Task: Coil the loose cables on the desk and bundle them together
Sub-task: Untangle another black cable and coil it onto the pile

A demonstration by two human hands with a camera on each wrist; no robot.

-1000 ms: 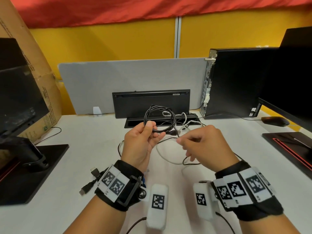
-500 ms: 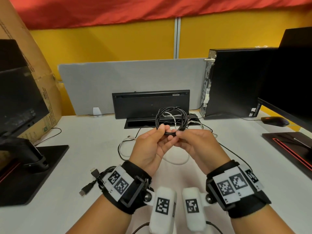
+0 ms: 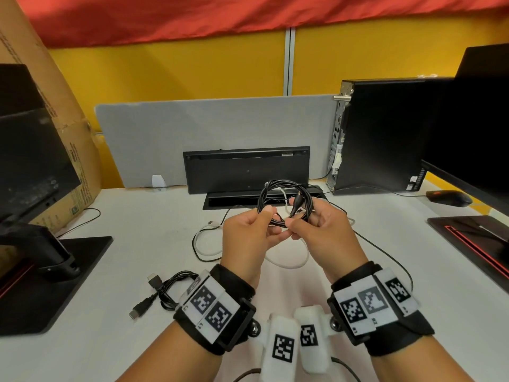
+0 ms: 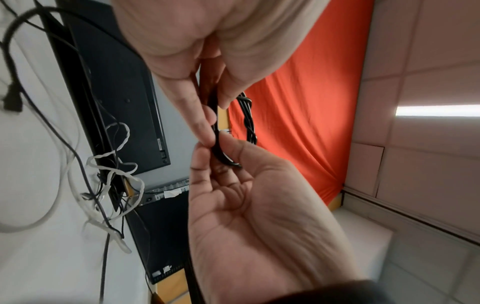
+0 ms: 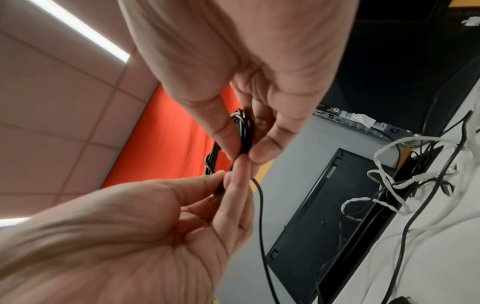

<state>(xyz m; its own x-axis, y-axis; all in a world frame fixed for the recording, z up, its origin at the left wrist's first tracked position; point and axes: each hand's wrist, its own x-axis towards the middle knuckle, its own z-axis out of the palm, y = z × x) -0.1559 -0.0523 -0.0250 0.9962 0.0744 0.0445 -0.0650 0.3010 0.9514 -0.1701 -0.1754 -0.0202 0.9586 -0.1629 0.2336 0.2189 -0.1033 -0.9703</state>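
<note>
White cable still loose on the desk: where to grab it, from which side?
Judging by its pose, take the white cable at the near bow of its loop, from above, pinching across the strand. That arc lies flat and apart on the bare desk; its far end runs into the tangle by the keyboard.

My white desk [image 3: 115,351] runs back to a grey divider [image 3: 170,139]; behind it stands a yellow wall [image 3: 192,70], split by a pale upright strip [image 3: 288,60] and topped with red cloth [image 3: 248,15]; a tall cardboard box [image 3: 46,86] leans at my left, beside a dark monitor [image 3: 30,161] on a black base [image 3: 55,282]; a black computer tower [image 3: 385,133] and a second monitor [image 3: 473,128] fill my right; overhead, pale ceiling tiles [image 5: 52,102] carry a bright strip light [image 5: 80,28].
</note>
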